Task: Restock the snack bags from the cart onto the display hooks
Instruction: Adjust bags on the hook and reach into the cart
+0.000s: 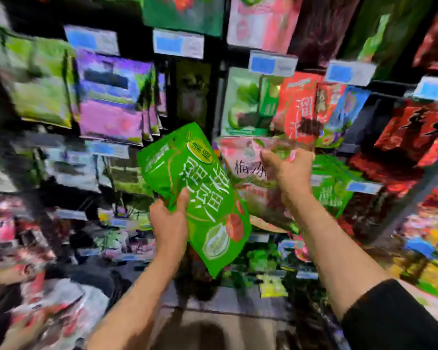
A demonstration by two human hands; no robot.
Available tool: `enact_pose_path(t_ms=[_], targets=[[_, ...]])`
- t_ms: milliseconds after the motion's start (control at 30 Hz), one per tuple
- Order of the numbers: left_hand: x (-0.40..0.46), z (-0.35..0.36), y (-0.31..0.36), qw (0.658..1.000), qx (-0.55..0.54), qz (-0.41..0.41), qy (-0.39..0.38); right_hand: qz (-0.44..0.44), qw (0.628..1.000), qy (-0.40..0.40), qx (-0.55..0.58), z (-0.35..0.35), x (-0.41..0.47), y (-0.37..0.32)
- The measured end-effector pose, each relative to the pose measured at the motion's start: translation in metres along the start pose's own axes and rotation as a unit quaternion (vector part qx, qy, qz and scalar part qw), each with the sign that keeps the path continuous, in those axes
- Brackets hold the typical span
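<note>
Readable print on the snack bags

Green snack bag (200, 188) reads 溜溜梅; pink bag (245, 168) just right of it reads 梅冻.

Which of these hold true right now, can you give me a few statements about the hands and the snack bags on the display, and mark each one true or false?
1. The left hand grips a bright green plastic snack bag. True.
2. The green bag already hangs on a hook. False: it is held tilted in front of the display.
3. The right hand holds a pink and clear plastic snack bag by its top edge. True.
4. The right hand hangs idle at the person's side. False: it is raised at the display.
5. Blue and white price tags sit above the hanging bags. True.
</note>
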State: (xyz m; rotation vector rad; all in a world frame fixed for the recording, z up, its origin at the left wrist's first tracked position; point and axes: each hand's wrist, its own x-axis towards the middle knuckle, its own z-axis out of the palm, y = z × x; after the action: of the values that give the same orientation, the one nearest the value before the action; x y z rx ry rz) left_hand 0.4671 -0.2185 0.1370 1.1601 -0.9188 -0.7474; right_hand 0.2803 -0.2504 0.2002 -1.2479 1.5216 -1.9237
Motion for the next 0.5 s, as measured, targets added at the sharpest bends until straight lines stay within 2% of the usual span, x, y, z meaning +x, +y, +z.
enact_pose_path(t_ms=[100, 233, 367, 500], targets=[[0.032, -0.051, 0.002, 0.997, 0.0, -0.008, 0.079, -0.015, 0.997, -0.076, 0.021, 0.072, -0.01, -0.013], [0.073, -0.102, 0.005, 0.99, 0.001, 0.038, 0.139, -0.024, 0.985, -0.162, 0.05, 0.158, -0.007, -0.026], [0.12, -0.124, 0.028, 0.979, 0.007, 0.085, 0.183, -0.078, 0.973, -0.195, 0.091, 0.231, 0.016, -0.061], [0.175, -0.124, 0.07, 0.965, -0.013, 0.115, 0.234, -0.113, 0.961, -0.193, 0.164, 0.284, 0.045, -0.121]])
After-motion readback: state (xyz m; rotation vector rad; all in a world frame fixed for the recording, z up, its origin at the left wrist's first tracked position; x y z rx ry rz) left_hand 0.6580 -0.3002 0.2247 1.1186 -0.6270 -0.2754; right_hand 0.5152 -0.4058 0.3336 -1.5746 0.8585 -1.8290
